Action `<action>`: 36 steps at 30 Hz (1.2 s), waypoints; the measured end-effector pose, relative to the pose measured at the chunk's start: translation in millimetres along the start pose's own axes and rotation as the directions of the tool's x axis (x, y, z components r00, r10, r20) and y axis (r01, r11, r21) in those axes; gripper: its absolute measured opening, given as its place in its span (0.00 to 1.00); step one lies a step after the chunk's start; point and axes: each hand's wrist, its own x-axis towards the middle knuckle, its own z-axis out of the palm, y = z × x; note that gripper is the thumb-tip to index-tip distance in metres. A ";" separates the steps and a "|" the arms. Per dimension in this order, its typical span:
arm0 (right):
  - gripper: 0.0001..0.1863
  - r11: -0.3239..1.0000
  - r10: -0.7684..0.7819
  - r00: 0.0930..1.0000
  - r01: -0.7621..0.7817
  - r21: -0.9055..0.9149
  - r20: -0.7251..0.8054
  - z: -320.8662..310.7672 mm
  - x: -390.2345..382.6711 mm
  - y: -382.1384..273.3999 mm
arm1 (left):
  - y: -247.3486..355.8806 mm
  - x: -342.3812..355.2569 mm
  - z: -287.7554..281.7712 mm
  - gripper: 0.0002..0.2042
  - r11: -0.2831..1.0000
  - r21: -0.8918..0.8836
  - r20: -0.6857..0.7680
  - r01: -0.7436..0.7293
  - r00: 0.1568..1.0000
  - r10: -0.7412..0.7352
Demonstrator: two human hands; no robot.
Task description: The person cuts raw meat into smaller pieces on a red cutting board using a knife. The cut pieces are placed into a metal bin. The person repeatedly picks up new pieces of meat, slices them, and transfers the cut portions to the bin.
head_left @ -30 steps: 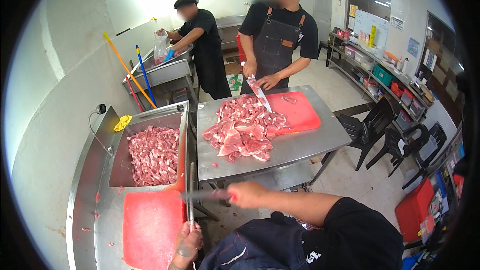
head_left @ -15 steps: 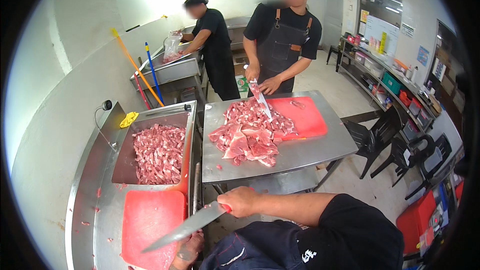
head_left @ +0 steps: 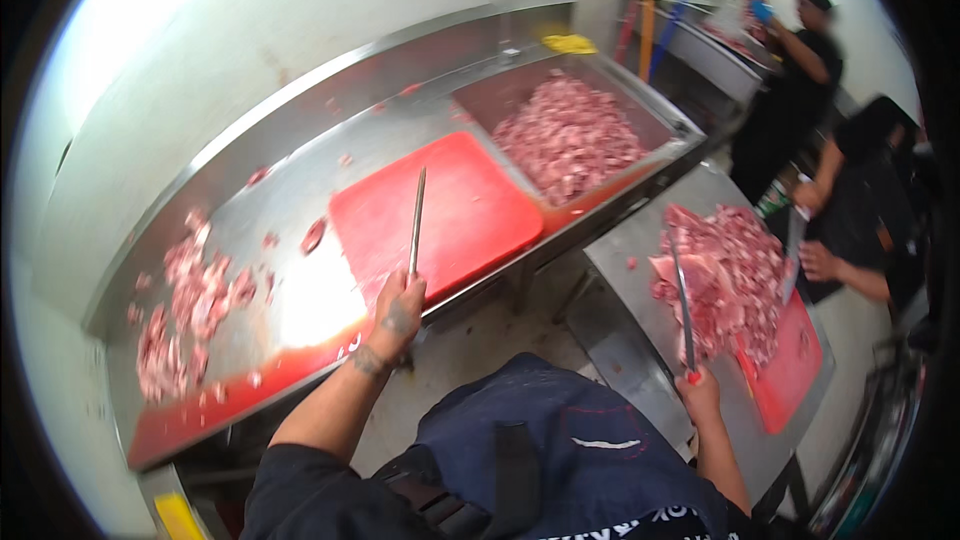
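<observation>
The left hand (head_left: 402,305) is closed around the lower end of a slim, round grey metal rod (head_left: 417,225), which points away over a flat red rectangular cutting board (head_left: 470,195). The right hand (head_left: 700,395), well apart, is wrapped around the red handle of a long steel-bladed knife (head_left: 683,290). Ahead of the left hand and to its right, beyond the board, a rectangular stainless-steel basin (head_left: 642,106) holds a broad heap of small pink meat pieces (head_left: 570,135). Past the right hand, a larger mound of cut raw meat (head_left: 735,270) sits on a grey metal table (head_left: 635,225); whether the blade touches it, I cannot tell. Farthest ahead, a grey metal trough (head_left: 715,72) contains blurred pinkish meat (head_left: 730,42).
</observation>
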 end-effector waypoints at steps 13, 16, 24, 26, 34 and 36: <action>0.13 0.982 0.002 0.988 -0.032 0.188 0.154 26.4 34.0 -27.6 | -126.1 -29.6 -149.9 0.13 0.784 0.338 -0.597 0.520 0.763 -0.249; 0.14 0.986 0.009 0.987 -0.035 0.162 0.159 51.4 28.1 -58.8 | -150.3 -6.3 -174.4 0.16 0.643 0.559 -0.538 0.524 0.819 -0.200; 0.22 0.984 -0.174 0.976 0.177 -0.015 0.131 117.1 20.7 -166.8 | -190.3 126.7 -152.5 0.25 0.677 0.735 -0.081 -0.039 0.986 0.144; 0.21 0.986 -0.159 0.983 0.163 -0.038 0.093 119.3 11.0 -182.6 | -202.5 157.0 -148.7 0.20 0.552 0.827 -0.069 -0.110 0.954 0.293; 0.19 0.988 0.148 0.989 -0.149 -0.052 -0.011 99.2 -43.9 -177.6 | -277.6 229.3 -192.8 0.14 0.760 0.641 -0.012 -0.108 0.989 0.150; 0.19 0.976 0.203 0.979 -0.203 -0.075 -0.007 93.2 -56.3 -166.2 | -288.9 258.5 -206.1 0.14 0.940 0.316 -0.059 0.128 0.992 -0.115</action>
